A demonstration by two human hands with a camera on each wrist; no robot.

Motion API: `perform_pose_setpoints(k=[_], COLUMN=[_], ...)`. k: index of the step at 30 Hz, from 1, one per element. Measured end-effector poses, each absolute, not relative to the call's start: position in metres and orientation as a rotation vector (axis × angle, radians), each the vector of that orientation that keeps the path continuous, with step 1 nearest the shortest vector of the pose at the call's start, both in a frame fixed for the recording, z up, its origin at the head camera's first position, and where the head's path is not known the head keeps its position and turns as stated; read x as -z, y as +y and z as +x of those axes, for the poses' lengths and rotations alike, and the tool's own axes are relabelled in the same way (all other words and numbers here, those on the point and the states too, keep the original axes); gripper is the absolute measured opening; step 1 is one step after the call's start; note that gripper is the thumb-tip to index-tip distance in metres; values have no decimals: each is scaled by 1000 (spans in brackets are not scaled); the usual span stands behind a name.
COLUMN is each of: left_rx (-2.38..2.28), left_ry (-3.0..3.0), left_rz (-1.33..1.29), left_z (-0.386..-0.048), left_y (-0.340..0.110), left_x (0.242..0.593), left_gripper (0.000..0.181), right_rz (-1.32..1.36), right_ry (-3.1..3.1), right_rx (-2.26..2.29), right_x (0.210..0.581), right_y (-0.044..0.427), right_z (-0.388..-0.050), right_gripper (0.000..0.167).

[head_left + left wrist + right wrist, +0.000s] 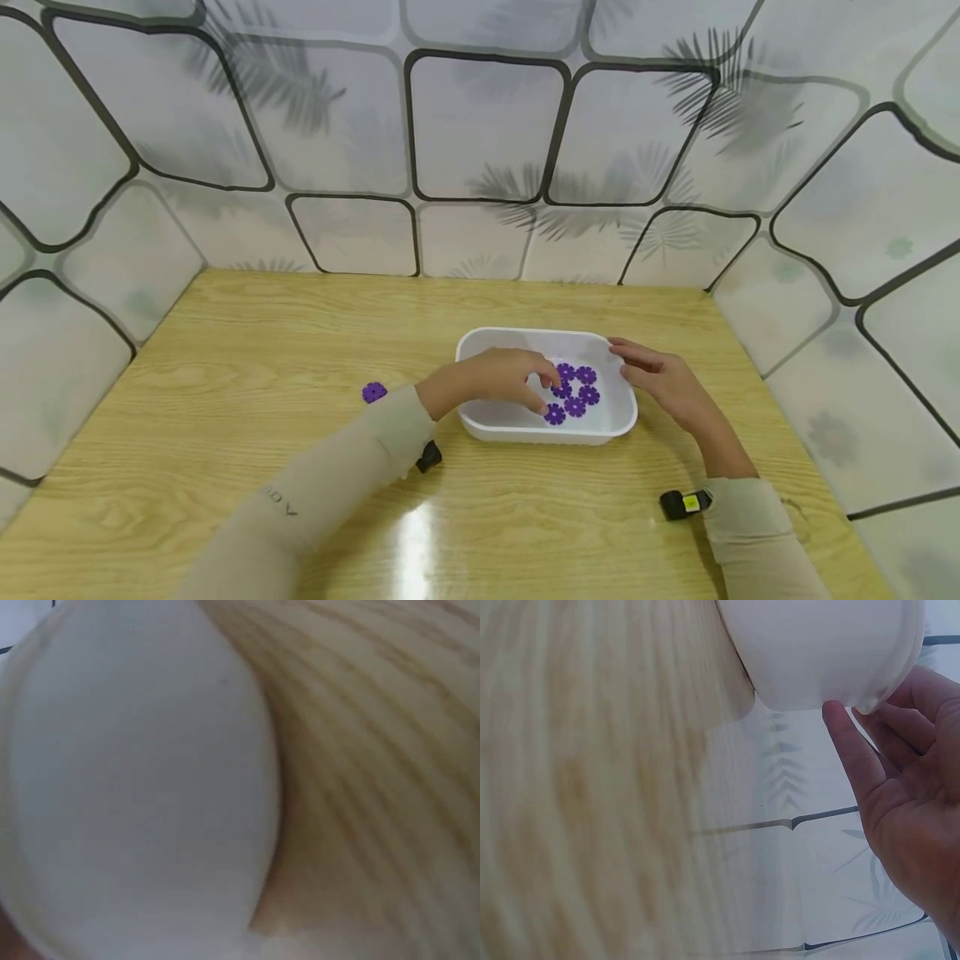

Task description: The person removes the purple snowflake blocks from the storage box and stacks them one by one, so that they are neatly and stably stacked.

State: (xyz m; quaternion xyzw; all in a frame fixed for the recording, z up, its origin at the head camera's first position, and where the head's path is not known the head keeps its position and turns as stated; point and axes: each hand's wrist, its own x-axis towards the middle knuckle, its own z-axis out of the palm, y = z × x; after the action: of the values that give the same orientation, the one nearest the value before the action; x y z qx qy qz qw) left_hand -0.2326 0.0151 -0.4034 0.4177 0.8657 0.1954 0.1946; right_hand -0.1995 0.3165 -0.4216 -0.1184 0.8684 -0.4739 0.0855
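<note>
A white plastic basin (510,414) stands on the table with several purple flower-shaped plastic pieces (575,407) lying in its right half. My left hand (498,377) reaches over the left part of the basin, thumb and fingers spread apart close to the pieces; no piece shows between them. At the right end, my right hand (667,387) holds the basin's rim. In the right wrist view, the fingertips of the right hand (915,780) touch the outside wall of the basin (825,652). Only the basin's outer wall (142,780) and wood grain fill the left wrist view.
One more purple flower-shaped piece (373,392) lies on the wooden table (285,350) left of the basin, beside the left sleeve. Patterned panels (487,125) stand behind the table and on both sides. A black wrist camera (678,504) hangs at the right cuff.
</note>
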Motion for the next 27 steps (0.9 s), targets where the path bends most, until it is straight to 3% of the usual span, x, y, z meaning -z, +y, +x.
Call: perform_pose_setpoints(k=[9, 20, 27], left_rx=[-354, -385, -416], left_ry=[2450, 2447, 2473], left_rz=[1261, 1242, 1181], left_z=[-229, -227, -227], left_y=[31, 31, 30], left_x=[425, 427, 425], left_gripper=[47, 31, 32], right_rz=[-343, -333, -329], right_ry=[2572, 2607, 2582], right_rx=[1425, 1383, 1418], right_x=[420, 423, 423], right_y=[316, 318, 318], right_z=[-199, -199, -200], right_gripper=[45, 46, 46])
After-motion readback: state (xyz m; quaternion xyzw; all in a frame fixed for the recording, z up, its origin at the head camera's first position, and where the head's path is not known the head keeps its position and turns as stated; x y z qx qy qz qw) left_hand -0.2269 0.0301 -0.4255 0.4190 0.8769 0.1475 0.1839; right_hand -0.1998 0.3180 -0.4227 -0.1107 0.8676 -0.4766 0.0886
